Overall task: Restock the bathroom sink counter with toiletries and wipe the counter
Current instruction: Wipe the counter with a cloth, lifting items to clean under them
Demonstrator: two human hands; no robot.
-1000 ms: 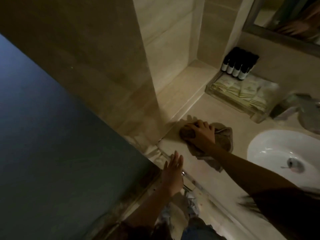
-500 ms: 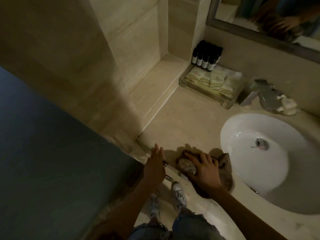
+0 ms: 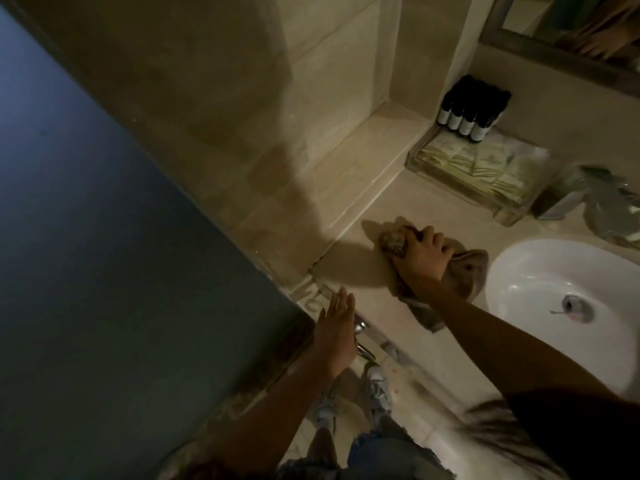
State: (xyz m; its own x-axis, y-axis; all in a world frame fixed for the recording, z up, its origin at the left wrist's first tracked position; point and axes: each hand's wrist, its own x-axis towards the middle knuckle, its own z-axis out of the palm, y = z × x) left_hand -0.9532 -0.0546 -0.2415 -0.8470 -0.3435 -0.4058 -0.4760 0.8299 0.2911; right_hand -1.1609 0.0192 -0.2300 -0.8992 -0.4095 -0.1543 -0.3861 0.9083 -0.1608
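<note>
On my far left is a dark panel (image 3: 104,271), then the beige wall. The left hand (image 3: 334,327) sits at the counter's front corner, fingers straight and pressed together. I cannot tell whether the palm is bearing on the edge or hovering just above it. If it is bracing there and the stone is wet, I judge a slip off that edge to be the first risk.

Moving right, the counter (image 3: 398,209) runs back beside a raised ledge (image 3: 363,161). The right hand (image 3: 420,258) is curled over a bunched brown cloth (image 3: 467,271) and presses it onto the counter, between the wall and the sink (image 3: 554,289). The cloth's loose tail trails toward me and lies close to the sink's rim.

Behind the hand, apart from it, stands a clear tray (image 3: 512,209) filled with pale packets. Small dark bottles (image 3: 465,112) stand at its back corner, 4 white labels showing in front. So the restocking looks done, and I read this as the wiping step.

The main hazard is a long stroke toward the back: the cloth could shove the tray or catch a bottle, and those narrow bottles would topple easily. The tail is the other worry - dragged right, it could flop into the sink and get wet, then streak the stone. The light is dim, so missed patches would be hard for me to spot.
</note>
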